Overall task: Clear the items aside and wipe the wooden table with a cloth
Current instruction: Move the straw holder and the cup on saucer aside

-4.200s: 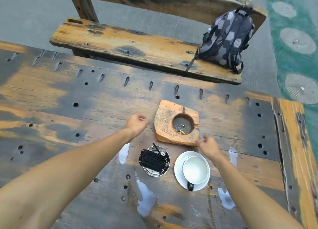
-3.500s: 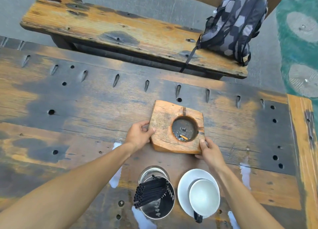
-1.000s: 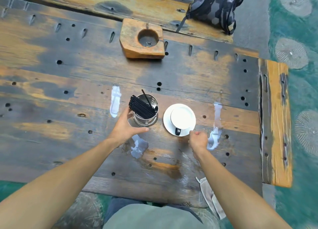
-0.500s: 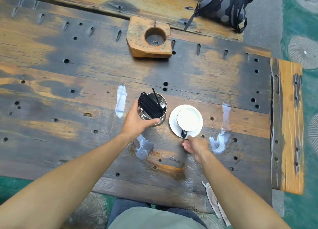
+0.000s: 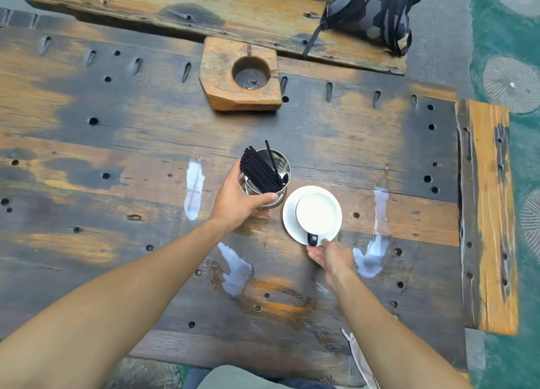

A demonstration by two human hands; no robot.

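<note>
The left hand (image 5: 237,199) grips a shiny metal cup (image 5: 267,184) near the middle of the worktop (image 5: 122,131), thumb across its near side and fingers curled round its left wall. The cup stands upright and holds a bundle of black straws (image 5: 258,170) whose long axis leans toward the far left corner. Just right of it, touching or nearly so, a white saucer (image 5: 289,217) carries a white mug (image 5: 318,213) with its black handle (image 5: 312,239) pointing toward the near edge. The right hand (image 5: 330,255) lies at the saucer's near rim, fingers fairly straight and reaching for the handle; whether they pinch it cannot be told. Pale wet patches (image 5: 193,190) lie on the wood left, right and near of these things. A wooden ashtray (image 5: 239,74) sits by the far edge, and a cloth (image 5: 361,359) hangs at the near edge. Beyond, a backpack (image 5: 374,8) rests on a bench (image 5: 175,5).
</note>
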